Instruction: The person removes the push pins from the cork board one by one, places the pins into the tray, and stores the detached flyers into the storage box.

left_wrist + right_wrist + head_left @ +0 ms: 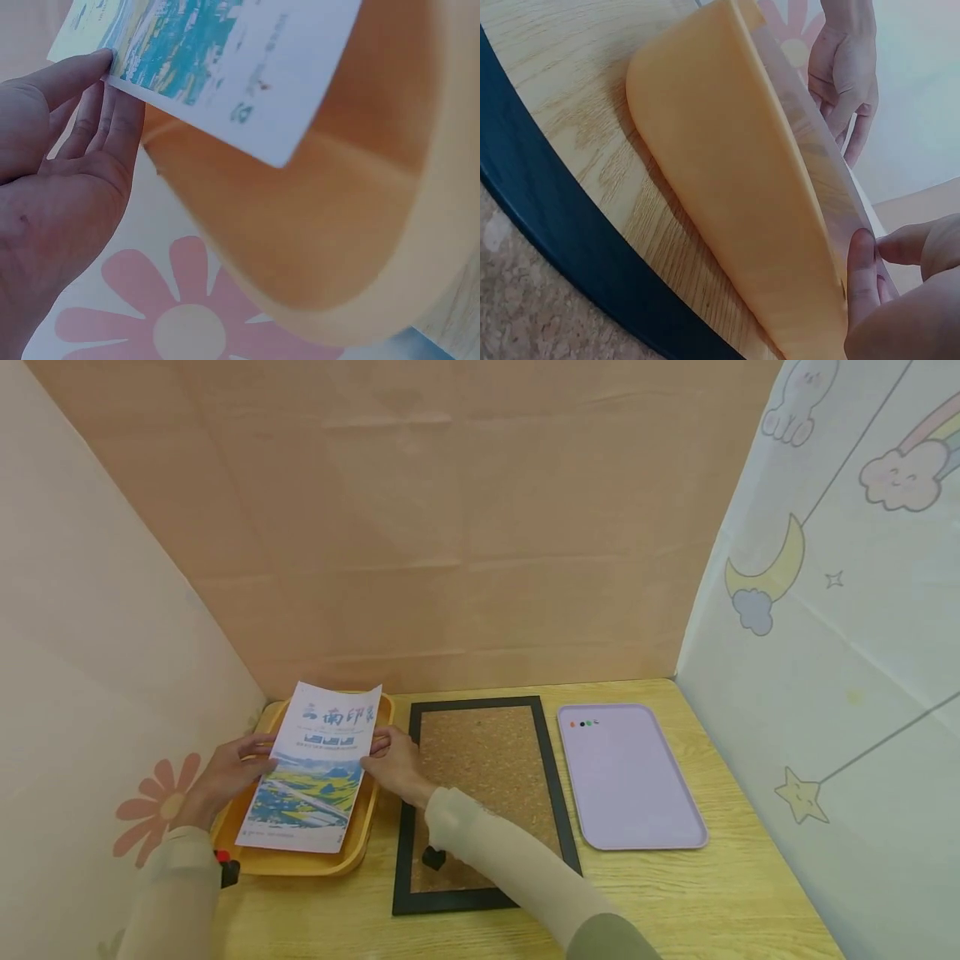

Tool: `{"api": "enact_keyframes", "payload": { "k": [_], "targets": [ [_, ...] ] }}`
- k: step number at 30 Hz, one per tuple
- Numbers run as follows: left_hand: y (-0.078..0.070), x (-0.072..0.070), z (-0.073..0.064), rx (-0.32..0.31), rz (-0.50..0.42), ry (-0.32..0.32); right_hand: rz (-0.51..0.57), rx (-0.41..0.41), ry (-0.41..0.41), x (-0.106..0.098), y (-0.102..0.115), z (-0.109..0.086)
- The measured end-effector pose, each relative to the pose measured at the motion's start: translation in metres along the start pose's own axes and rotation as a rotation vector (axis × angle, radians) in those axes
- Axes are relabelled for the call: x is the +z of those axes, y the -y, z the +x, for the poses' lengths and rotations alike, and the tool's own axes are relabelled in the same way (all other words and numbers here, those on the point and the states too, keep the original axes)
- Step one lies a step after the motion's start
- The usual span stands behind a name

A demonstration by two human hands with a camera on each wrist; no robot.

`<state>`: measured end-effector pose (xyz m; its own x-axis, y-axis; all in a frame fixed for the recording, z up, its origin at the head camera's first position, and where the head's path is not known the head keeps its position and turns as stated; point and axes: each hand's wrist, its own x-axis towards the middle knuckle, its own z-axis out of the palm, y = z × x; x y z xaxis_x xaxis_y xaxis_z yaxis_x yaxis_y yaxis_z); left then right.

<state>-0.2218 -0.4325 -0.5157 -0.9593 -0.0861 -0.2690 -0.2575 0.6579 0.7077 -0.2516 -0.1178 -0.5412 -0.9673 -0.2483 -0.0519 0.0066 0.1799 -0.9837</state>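
A printed sheet [311, 777] with blue lettering on top and a landscape picture below is held over a yellow basket [352, 860]. My left hand [228, 772] pinches its left edge, thumb on the printed face and fingers behind, as the left wrist view shows at the sheet [247, 112]. On the opposite edge, my right hand [397, 767] pinches it between thumb and fingers. The right wrist view has the right hand [907, 277] beside the basket's rim, with the left hand [844, 79] farther off along the sheet.
A black-framed cork board [487, 768] lies right of the basket, beneath my right forearm. Farther right sits a lilac tray [630, 777] with several small coloured pieces [585, 723] near its top left corner. Walls rise at the back, left and right of the wooden table [720, 877].
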Motion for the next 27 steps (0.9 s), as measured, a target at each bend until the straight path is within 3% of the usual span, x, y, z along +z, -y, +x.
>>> {"api": "enact_keyframes", "payload": {
  "k": [9, 20, 27],
  "targets": [
    [0.003, 0.003, 0.002, -0.043, -0.005, 0.02, -0.071, 0.018, -0.019, 0.007, 0.001, 0.002],
    [0.001, 0.015, 0.005, 0.031, 0.011, -0.044, -0.15, -0.002, -0.043, 0.008, 0.001, 0.006],
    [0.005, 0.014, 0.005, 0.086, 0.039, -0.028, -0.126, -0.024, -0.004, 0.004, 0.001, 0.004]
  ]
}}
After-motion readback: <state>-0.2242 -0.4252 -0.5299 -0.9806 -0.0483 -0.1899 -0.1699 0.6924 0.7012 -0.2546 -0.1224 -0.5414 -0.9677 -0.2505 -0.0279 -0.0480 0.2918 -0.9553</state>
